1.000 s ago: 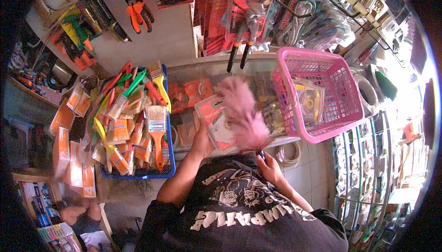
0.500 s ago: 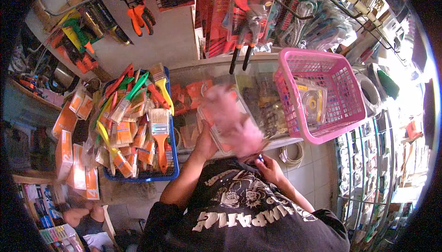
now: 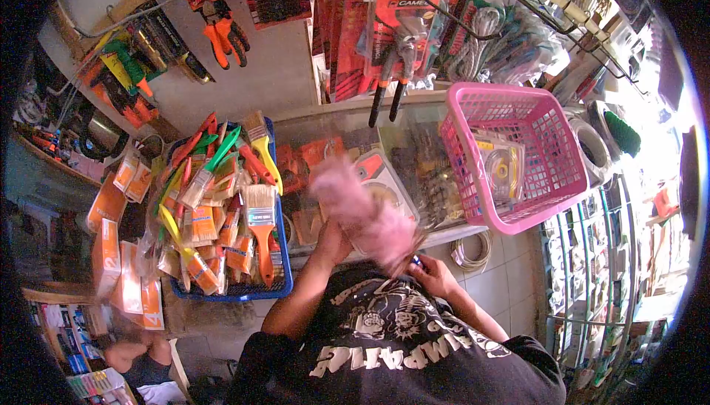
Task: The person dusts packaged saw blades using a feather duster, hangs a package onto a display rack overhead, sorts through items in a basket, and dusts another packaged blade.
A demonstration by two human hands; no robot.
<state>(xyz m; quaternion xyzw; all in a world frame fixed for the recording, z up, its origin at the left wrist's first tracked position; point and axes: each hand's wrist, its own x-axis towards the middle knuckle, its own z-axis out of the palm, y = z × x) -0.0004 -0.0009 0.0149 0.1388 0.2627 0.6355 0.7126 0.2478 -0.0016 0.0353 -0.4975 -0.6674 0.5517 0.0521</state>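
Note:
My right hand [image 3: 433, 275] is closed round the dark handle of a fluffy pink duster [image 3: 370, 216], blurred by motion. The duster lies across a clear packaged item with a red and white card [image 3: 386, 179], covering its left part. My left hand [image 3: 334, 242] grips that package at its lower left edge, its fingertips partly hidden by the duster. Both are over a glass counter [image 3: 296, 120]. Right of them a pink basket [image 3: 481, 194] holds a clear pack with a yellow disc [image 3: 503, 172].
A blue basket [image 3: 285, 287] full of paintbrushes [image 3: 260, 216] stands at the left, beside orange boxes [image 3: 107, 257]. Packaged pliers [image 3: 216, 31] and cutters [image 3: 399, 57] hang above. Coiled cable [image 3: 471, 251] lies below the pink basket. Another person's legs [image 3: 137, 349] show at lower left.
The pink duster has swept left and down over the package, uncovering its upper right part. My left hand still holds the package. The whole view has shifted slightly.

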